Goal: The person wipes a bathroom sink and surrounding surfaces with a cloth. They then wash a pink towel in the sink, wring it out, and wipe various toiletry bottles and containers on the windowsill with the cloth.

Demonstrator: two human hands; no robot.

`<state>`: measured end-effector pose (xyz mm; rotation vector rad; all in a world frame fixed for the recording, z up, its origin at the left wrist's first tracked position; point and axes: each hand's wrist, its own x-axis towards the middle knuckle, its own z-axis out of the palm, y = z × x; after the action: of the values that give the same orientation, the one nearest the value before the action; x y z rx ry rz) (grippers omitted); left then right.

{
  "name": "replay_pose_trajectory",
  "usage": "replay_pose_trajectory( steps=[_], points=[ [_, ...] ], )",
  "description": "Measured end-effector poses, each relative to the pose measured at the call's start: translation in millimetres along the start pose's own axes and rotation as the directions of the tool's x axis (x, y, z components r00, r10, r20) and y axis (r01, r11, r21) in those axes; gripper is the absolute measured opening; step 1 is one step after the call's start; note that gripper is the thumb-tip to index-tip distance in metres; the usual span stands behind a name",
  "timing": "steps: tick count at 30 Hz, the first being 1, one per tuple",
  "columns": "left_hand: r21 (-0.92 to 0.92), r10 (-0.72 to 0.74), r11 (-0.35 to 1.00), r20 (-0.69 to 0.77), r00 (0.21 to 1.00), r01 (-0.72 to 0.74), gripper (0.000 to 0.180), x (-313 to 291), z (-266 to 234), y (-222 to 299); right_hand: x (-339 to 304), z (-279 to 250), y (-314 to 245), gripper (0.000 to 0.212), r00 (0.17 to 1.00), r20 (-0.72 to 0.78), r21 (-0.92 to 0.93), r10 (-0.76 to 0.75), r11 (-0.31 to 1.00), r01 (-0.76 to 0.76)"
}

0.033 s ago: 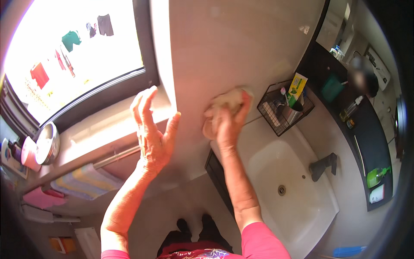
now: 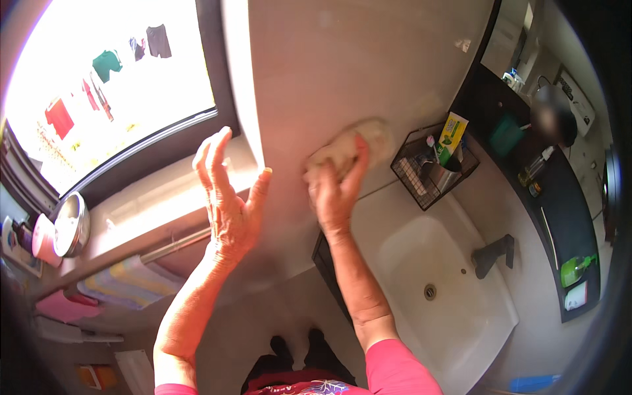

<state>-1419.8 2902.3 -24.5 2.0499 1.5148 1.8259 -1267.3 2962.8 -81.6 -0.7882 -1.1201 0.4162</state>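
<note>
Pale cloth point(image 2: 352, 146) slanting up-right, right hand point(image 2: 337, 191) pressing it on wall point(image 2: 368, 59)

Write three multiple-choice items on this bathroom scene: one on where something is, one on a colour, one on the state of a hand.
1. Where does the black wire basket hang?
A. on the wall above the white sink
B. on the window sill
C. on the floor

2. What colour is the cloth under the right hand?
A. dark blue
B. pale beige
C. bright red

3. How is the left hand held?
A. closed in a fist
B. wrapped round a bottle
C. open, fingers spread, by the wall

Key:
1 A: the basket is fixed to the wall just over the basin's rim.
2 B: the cloth pressed on the wall is a light cream tone.
3 C: the palm is open and holds nothing.
</note>
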Motion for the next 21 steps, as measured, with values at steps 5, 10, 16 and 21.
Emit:
replay_pose_trajectory(
  steps=[5, 10, 16, 21],
  points=[
    [0.24, 0.076, 0.966, 0.078, 0.994, -0.093, 0.077, 25.9, 16.6, -13.0, 9.9, 5.2, 25.1, 0.06, 0.95, 0.154, -0.484, -0.272, 0.817, 0.313],
    [0.211, 0.085, 0.972, 0.106, 0.991, -0.106, 0.079, 34.2, 41.5, -25.0, 3.5, -20.2, 83.3, 0.064, 0.988, -0.153, -0.283, 0.012, 0.958, -0.055],
    [0.163, -0.128, 0.979, 0.053, 0.99, 0.118, 0.082, 30.9, 50.8, -23.6, -20.4, -54.9, 139.3, 0.057, 0.892, -0.367, -0.166, 0.264, 0.925, -0.342],
    [0.206, -0.19, 0.962, 0.028, 0.981, 0.18, 0.084, 31.3, 58.4, -13.4, -2.2, -78.1, 139.4, 0.055, 0.732, -0.435, 0.201, 0.525, 0.849, -0.489]
  ],
)
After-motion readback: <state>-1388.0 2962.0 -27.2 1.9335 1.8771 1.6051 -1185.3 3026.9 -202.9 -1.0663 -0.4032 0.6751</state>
